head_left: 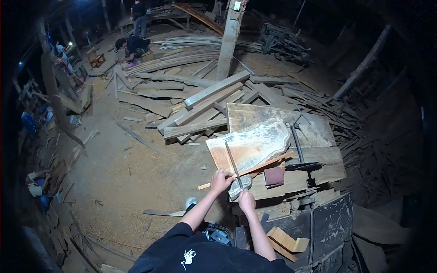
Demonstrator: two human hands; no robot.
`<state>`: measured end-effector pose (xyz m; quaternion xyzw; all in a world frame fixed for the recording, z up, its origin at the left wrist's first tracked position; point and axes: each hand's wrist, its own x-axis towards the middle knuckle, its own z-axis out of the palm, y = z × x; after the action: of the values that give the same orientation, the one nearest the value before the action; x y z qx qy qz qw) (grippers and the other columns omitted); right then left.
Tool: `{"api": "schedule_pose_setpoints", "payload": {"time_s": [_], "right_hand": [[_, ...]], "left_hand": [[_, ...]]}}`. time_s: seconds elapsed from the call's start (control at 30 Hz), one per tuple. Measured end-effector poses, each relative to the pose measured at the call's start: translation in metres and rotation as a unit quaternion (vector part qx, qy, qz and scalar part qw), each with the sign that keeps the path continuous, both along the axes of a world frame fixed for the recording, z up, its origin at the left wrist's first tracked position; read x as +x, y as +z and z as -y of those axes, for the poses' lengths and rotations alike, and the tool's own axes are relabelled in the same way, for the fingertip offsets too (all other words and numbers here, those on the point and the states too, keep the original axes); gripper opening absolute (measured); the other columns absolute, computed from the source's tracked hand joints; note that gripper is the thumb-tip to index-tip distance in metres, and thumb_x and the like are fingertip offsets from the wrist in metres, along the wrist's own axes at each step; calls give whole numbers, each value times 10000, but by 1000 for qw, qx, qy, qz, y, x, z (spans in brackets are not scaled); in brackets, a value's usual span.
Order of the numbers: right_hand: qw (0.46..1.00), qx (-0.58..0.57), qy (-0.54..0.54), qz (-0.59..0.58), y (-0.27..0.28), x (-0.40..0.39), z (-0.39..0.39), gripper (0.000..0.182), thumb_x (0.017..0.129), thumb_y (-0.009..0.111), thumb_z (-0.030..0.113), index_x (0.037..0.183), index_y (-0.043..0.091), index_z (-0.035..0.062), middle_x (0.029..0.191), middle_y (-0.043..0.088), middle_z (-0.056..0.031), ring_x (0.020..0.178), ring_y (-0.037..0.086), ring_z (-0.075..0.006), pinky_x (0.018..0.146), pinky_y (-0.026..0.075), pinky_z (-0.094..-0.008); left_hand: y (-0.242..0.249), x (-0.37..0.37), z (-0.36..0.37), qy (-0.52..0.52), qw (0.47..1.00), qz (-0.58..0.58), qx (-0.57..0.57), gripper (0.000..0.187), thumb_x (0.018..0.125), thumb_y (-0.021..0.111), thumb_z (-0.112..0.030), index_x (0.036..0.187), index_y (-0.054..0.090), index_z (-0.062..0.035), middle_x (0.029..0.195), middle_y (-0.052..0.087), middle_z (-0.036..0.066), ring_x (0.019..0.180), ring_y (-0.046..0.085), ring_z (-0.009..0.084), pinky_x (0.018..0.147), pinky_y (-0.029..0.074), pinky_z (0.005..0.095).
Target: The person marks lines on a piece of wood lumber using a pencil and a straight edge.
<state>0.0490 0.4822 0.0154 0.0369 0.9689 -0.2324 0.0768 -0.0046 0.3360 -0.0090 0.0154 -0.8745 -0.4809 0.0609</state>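
Note:
My right hand point(246, 201) is closed round the near end of a long, thin, dark file point(232, 158), which points away from me. Its far part reaches over a pale, irregular wooden slab point(255, 139) on the workbench. A narrow wooden strip point(268, 162) lies slantwise across the bench, and the file crosses it. My left hand point(221, 181) pinches this strip near its left end, close to the file. Just beneath the crossing sits a small greyish block point(241, 185). A reddish-brown sandpaper piece point(273, 177) rests to the right.
A dark circular saw blade point(303, 166) and a long metal bar point(297, 143) are on the bench's right. Stacked planks point(205, 107) lie beyond it, beside a post point(230, 41). Another person point(134, 46) crouches far back. An angled wood piece point(288, 241) is near my right arm.

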Motion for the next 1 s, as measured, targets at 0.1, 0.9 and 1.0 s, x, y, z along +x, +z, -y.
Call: {"api": "schedule_pose_setpoints", "payload": {"time_s": [0.1,0.9,1.0], "right_hand": [[1000,5,-17,9,-1,4,2,269,864,426,207,814,531,-36,706,575,-284,704,571,-449,651,449,-516],[999,-8,-32,-9,-1,6,5,311,872,415,231,769,548,-30,675,571,-281,678,576,-442,618,446,-520],[999,-23,-25,-14,0,7,4,295,873,417,227,784,529,-31,676,565,-286,672,569,-447,610,440,-525]], "left_hand": [[-4,4,-2,2,1000,-30,4,217,663,703,-260,783,688,-80,694,539,107,722,556,273,644,447,377],[3,1,2,-31,993,-109,-38,183,691,681,-259,751,665,-87,711,541,78,765,554,251,664,458,362],[0,0,4,-38,997,-66,-32,201,683,690,-266,764,674,-82,705,551,92,737,558,264,656,460,367]]}}
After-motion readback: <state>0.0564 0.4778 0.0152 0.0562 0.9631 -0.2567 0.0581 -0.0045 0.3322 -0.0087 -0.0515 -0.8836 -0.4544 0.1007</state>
